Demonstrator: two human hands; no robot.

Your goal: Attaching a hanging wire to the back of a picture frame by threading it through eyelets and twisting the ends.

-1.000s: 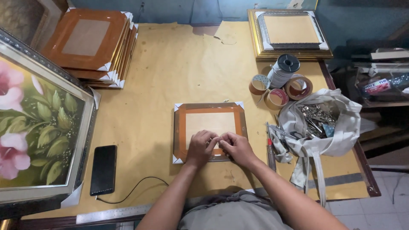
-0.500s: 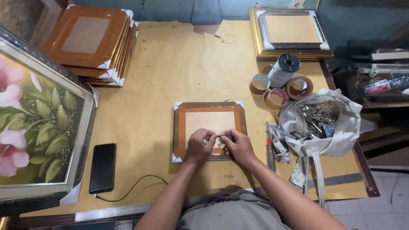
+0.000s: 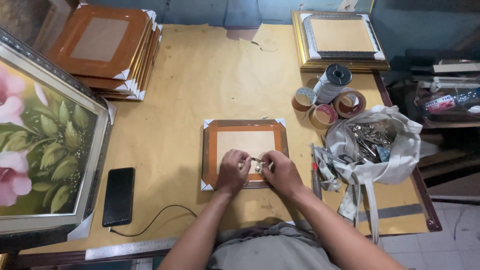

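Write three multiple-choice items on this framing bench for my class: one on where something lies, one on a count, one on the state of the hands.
1. Where does the black phone lie?
A. left of the face-down frame
B. inside the white bag
C. on the stack of frames

2. How many tape rolls sit right of the frame?
A. one
B. three
C. six

3. What are the hands doing?
A. resting in the lap
B. both pinching a small metal fitting on the frame's back
C. lifting the flower painting

Answers: 1 A, the phone lies between painting and frame. 2 B, three brown rolls cluster by the string spool. 3 B, left hand and right hand meet at the fitting.
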